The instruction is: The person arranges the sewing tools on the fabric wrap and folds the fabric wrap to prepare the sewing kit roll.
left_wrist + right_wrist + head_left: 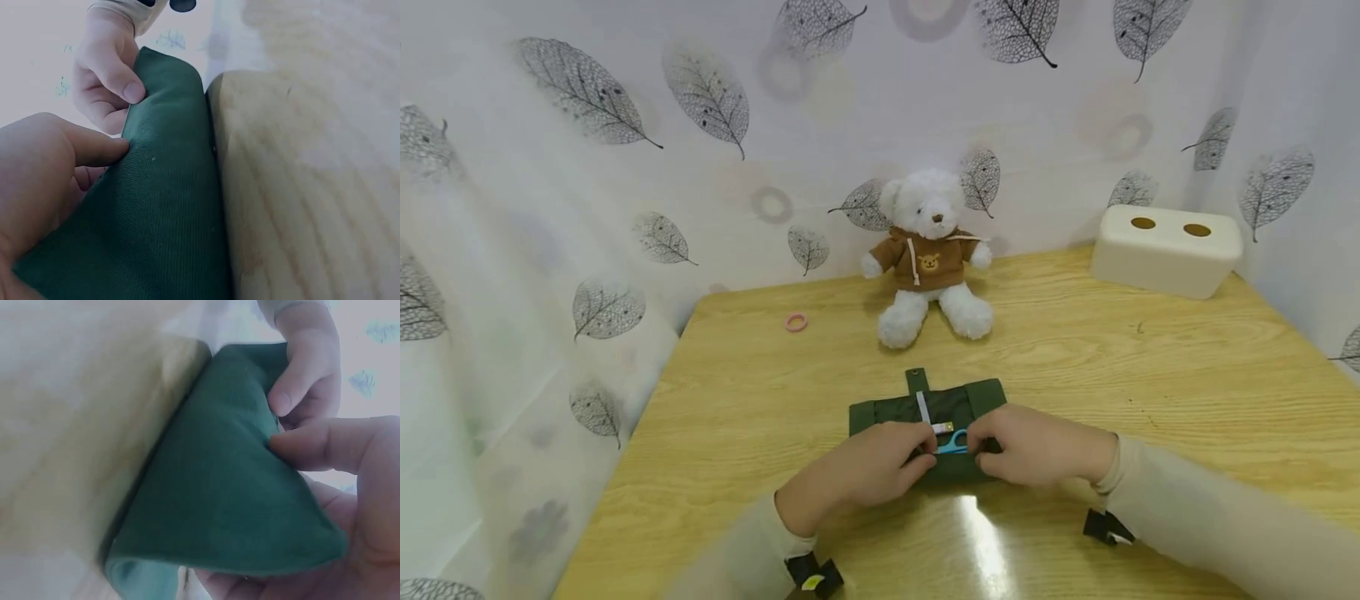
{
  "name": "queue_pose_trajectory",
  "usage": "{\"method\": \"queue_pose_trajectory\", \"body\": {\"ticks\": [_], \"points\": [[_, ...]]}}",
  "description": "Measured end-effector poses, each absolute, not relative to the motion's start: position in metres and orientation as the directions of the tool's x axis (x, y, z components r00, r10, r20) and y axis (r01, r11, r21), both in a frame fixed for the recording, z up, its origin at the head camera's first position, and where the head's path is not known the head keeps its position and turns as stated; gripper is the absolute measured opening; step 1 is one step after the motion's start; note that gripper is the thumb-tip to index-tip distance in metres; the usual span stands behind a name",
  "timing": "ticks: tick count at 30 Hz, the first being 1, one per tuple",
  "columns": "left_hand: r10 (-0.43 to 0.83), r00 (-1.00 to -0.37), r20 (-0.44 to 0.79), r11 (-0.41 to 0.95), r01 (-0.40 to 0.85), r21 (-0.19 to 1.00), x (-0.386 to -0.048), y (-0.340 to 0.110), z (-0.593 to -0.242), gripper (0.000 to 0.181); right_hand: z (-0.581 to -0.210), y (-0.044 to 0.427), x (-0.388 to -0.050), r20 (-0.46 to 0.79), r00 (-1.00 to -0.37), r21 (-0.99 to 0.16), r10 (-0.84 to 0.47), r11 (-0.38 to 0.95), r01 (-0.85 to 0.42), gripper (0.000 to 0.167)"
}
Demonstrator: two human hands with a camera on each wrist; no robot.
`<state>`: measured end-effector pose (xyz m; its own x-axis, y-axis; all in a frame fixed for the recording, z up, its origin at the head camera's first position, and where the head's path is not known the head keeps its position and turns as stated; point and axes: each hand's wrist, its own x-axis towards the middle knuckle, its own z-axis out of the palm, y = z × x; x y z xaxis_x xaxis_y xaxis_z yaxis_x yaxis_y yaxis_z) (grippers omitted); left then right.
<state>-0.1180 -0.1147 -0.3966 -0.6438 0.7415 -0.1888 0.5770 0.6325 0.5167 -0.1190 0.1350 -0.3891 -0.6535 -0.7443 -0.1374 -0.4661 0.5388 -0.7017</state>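
Observation:
A dark green fabric pouch (955, 473) lies on the table in front of me, its strap with a snap (916, 380) pointing away. My left hand (876, 462) pinches the pouch's near edge, thumb on the outer face and fingers inside. To its right, my right hand (1030, 442) grips the same edge in a like way; in the right wrist view the green cloth (206, 475) slants up to that hand. Between the hands, blue-handled scissors (952, 450) show in the pouch. Behind them are a small white piece with a gold-coloured end (943, 428) and a pale strip (922, 406).
A white teddy bear (928, 258) in a brown hoodie sits behind the pouch. A pink ring (796, 322) lies at the back left. At the back right stands a cream box (1161, 254) with two holes on top. Leaf-patterned curtain hangs behind the wooden table (737, 433).

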Motion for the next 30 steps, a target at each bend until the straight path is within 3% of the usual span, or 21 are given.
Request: {"method": "queue_pose_trajectory", "body": {"ticks": [10,16,18,21,26,30], "points": [[0.720,-0.678,-0.146,0.683,0.657,0.320,-0.136,-0.115,-0.400,0.011,-0.396,0.131,-0.152,-0.237,-0.679,-0.685,-0.695,0.615,-0.390,0.014],[0.836,-0.544,0.067,0.542,0.839,0.051,-0.130,-0.114,-0.396,0.021,-0.399,0.129,-0.163,-0.287,-0.691,-0.692,-0.664,0.642,-0.330,0.015],[0.855,-0.517,0.043,0.517,0.856,0.003,-0.126,-0.113,-0.396,0.031,-0.401,0.130,-0.165,-0.296,-0.694,-0.699,-0.657,0.644,-0.312,0.014],[0.847,-0.531,-0.033,0.530,0.848,-0.031,-0.120,-0.109,-0.397,0.046,-0.405,0.130,-0.168,-0.294,-0.700,-0.704,-0.650,0.643,-0.301,0.013],[0.803,-0.592,-0.072,0.591,0.806,-0.036,-0.118,-0.103,-0.401,0.044,-0.406,0.129,-0.164,-0.219,-0.725,-0.645,-0.653,0.654,-0.394,0.011],[0.778,-0.623,-0.084,0.625,0.780,0.005,-0.119,-0.100,-0.403,0.035,-0.403,0.128,-0.152,-0.056,-0.717,-0.516,-0.695,0.635,-0.575,0.006]]}}
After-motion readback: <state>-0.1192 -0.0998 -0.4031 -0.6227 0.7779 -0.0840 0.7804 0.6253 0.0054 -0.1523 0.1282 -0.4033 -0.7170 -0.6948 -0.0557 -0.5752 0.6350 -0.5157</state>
